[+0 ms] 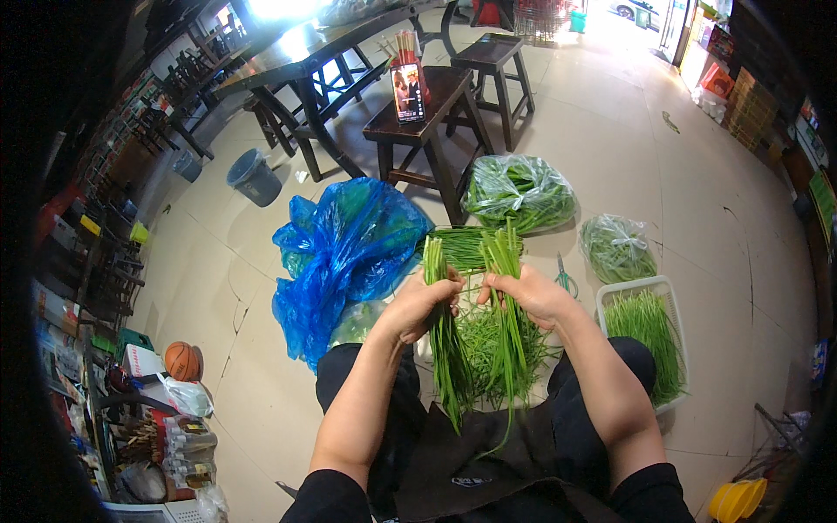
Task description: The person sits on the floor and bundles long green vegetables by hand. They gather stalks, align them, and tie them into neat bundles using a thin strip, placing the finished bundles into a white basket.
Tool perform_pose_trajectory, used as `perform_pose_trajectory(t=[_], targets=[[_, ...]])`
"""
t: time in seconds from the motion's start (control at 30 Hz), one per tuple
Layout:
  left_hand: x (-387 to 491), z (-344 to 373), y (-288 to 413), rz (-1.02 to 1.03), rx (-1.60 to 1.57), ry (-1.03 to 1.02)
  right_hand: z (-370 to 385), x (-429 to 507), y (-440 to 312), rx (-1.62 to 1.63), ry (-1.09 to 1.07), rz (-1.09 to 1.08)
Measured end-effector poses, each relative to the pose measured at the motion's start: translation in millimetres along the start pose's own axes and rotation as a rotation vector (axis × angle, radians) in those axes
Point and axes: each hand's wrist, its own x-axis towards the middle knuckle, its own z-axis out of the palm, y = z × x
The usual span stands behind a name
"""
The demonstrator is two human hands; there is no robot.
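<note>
My left hand (pixel 425 301) is closed around a bunch of long green stalks, likely garlic chives (pixel 451 366), pale ends up and leaves hanging down. A second bunch (pixel 507 327) is in my right hand (pixel 529 294), close beside the first. Below both lies a loose heap of green trimmings (pixel 480 340) on the floor between my knees. More chives (pixel 458 245) lie flat beyond my hands. Green-handled scissors (pixel 564 278) rest on the floor to the right. A white plastic basket (pixel 667 287) by my right knee holds upright-cut green stalks (pixel 644 340).
A blue plastic bag (pixel 353 229) lies at the left. Clear bags of green vegetables (pixel 520 193) and smaller greens (pixel 618 248) sit beyond. A wooden stool (pixel 438 104) bears a phone (pixel 408 93). A grey bin (pixel 255 178) and a basketball (pixel 182 361) are farther left.
</note>
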Motion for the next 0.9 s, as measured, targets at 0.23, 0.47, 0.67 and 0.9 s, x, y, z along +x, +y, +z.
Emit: perform_pose_trajectory(t=[0.23, 0.47, 0.67, 0.9], targets=[[-5.0, 19.1, -0.5, -0.051, -0.054, -0.175, 0.4, 9.0, 17.7, 0.113, 0.074, -0.085], [-3.4, 19.5, -3.6, -0.123, -0.050, -0.230, 10.5, 3.6, 5.4, 0.145, 0.078, 0.045], [4.8, 6.3, -12.4, -0.077, -0.081, -0.240, 4.5, 3.7, -0.2, 0.202, 0.146, 0.036], [7.4, -4.5, -4.1, -0.052, 0.146, 0.043, -8.1, -3.3, -15.9, 0.088, 0.219, -0.016]])
